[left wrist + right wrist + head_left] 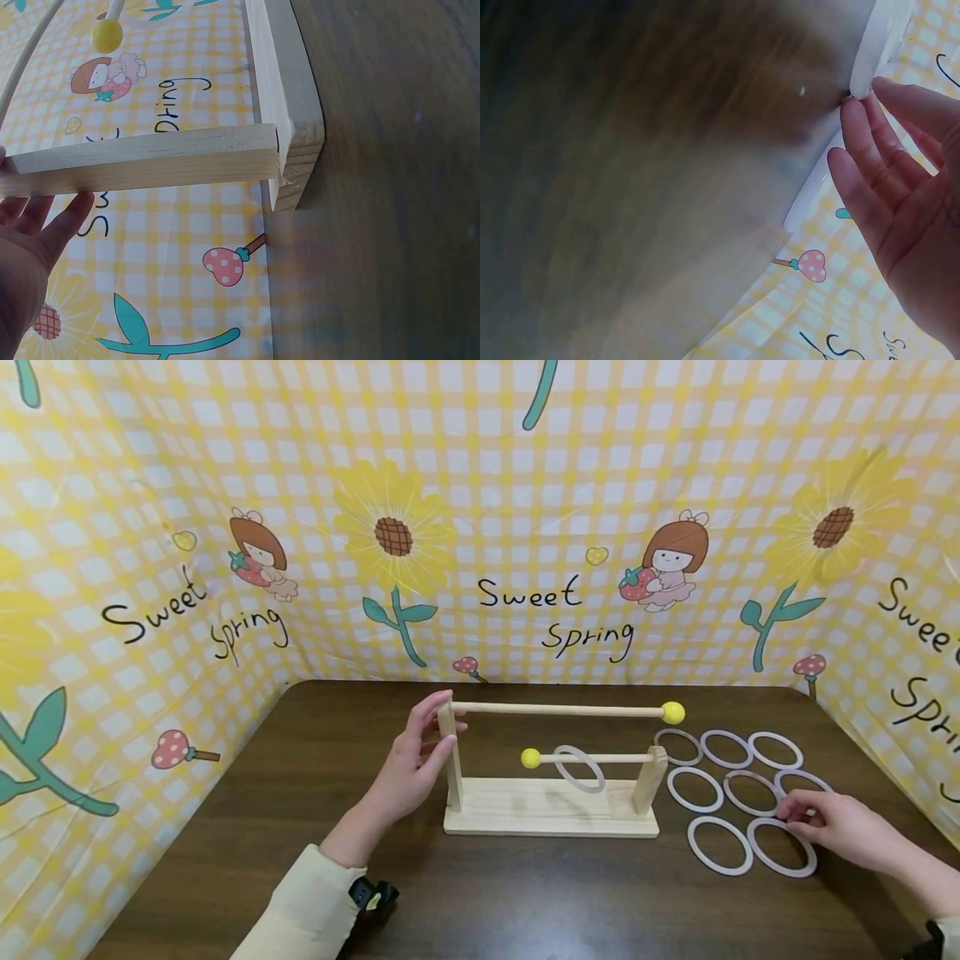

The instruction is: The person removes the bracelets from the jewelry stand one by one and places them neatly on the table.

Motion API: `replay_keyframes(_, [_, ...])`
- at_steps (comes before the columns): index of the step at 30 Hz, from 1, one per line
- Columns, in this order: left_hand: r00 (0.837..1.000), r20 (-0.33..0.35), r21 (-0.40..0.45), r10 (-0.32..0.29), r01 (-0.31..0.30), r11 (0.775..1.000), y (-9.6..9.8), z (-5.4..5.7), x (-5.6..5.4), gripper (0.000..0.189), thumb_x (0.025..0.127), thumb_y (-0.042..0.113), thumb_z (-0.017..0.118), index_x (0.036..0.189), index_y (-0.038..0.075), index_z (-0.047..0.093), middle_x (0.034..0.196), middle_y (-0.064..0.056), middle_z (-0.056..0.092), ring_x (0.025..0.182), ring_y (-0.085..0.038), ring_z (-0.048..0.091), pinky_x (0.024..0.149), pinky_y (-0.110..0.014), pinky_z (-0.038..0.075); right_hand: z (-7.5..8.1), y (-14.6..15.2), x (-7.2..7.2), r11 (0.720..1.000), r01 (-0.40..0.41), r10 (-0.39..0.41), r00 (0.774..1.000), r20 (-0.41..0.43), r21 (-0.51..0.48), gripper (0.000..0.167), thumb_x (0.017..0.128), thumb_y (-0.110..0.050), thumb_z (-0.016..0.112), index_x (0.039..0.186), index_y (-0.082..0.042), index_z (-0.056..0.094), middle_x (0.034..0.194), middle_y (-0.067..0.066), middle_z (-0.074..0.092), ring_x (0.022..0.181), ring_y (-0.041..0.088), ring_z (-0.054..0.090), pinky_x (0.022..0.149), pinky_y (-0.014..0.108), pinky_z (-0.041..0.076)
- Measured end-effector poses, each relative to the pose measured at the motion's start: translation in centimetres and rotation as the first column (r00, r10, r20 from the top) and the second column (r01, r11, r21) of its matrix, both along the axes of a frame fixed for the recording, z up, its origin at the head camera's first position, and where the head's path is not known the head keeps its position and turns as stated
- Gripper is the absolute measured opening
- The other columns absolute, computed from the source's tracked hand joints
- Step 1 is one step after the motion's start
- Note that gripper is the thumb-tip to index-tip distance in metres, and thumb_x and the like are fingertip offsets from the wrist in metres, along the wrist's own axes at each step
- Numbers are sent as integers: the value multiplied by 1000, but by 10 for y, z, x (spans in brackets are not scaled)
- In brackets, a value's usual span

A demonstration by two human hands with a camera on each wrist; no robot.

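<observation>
A pale wooden stand point(551, 822) holds two horizontal rods with yellow ball ends. My left hand point(412, 760) grips its taller left post point(150, 165) near the top, thumb on one side and fingers on the other. Around the shorter, lower rod point(626, 758) hangs one white ring point(598, 783); the long upper rod point(555, 710) carries none. Over to the right, my right hand point(847, 827) pinches the edge of a white ring point(791, 873) between thumb and fingertips. In the right wrist view, those fingertips meet at the rim of the ring point(864, 56).
Several other flat white rings, among them a front one point(693, 857) and a back one point(776, 735), lie in rows on the dark wooden table point(465, 902) right of the stand. A yellow checked cloth point(487, 510) encloses the table's back and sides.
</observation>
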State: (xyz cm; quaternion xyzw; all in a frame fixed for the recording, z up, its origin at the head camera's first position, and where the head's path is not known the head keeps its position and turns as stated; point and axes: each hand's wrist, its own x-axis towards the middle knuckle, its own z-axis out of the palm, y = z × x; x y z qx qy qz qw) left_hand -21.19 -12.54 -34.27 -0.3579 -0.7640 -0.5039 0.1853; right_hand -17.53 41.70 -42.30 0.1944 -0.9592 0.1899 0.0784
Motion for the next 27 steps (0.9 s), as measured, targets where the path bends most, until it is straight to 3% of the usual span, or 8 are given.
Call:
replay_keyframes(5, [1000, -5, -1, -5, 5, 1000, 0, 0, 0, 52, 93, -15, 50, 137, 4, 30, 118, -27, 56, 105, -45, 59, 79, -59, 50, 9, -6, 2, 1000, 29, -29, 999, -31, -12, 21, 78, 0, 76, 86, -15, 64, 77, -18, 58, 59, -5, 47, 50, 24, 40])
replay_keyframes(11, [1000, -22, -6, 2, -3, 1000, 1, 2, 1, 53, 93, -16, 51, 137, 4, 30, 118, -27, 57, 104, -45, 60, 79, -59, 51, 25, -22, 3, 995, -11, -3, 990, -144, -97, 24, 77, 2, 77, 91, -13, 65, 80, -16, 62, 66, -4, 54, 55, 18, 43])
replay_keyframes(20, [1000, -29, -16, 5, -6, 1000, 0, 2, 1, 53, 93, -15, 51, 137, 4, 29, 118, -26, 56, 104, -44, 60, 79, -58, 51, 50, -68, 12, 970, -52, 17, 989, -148, -236, 23, 84, 0, 74, 98, -17, 67, 84, -5, 68, 75, -1, 60, 61, 14, 46])
replay_keyframes(27, [1000, -14, -17, 11, -11, 1000, 0, 2, 1, 53, 93, -14, 51, 138, 4, 29, 120, -26, 56, 105, -43, 60, 80, -58, 51, 60, -99, 15, 935, -136, 83, 982, -169, -327, 31, 81, 7, 73, 106, -10, 66, 90, -12, 69, 78, 0, 64, 62, 14, 49])
